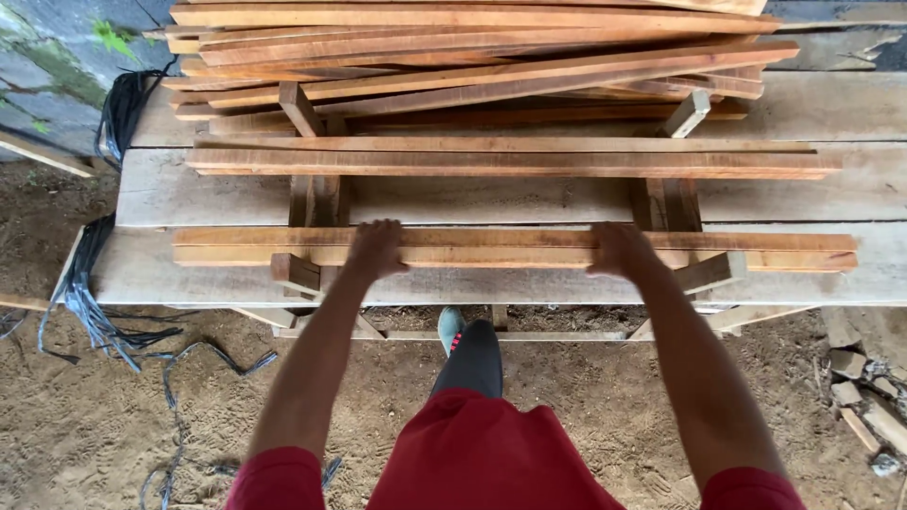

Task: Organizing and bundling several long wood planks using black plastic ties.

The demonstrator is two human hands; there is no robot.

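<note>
Two long reddish wood strips (501, 247) lie side by side across short cross blocks on a pale plank bench (161, 269). My left hand (376, 247) rests palm down on the strips, fingers curled over their near edge. My right hand (619, 249) grips the same strips further right. Both arms reach forward from red sleeves. Behind the strips lies another pair of long strips (510, 157), and beyond that a loose pile of many similar strips (472, 57).
Black strapping bands (90, 293) hang off the bench's left end onto the sandy ground. Rubble and wood scraps (864, 387) lie at the right. My foot in a dark trouser leg and teal shoe (452, 326) stands under the bench edge.
</note>
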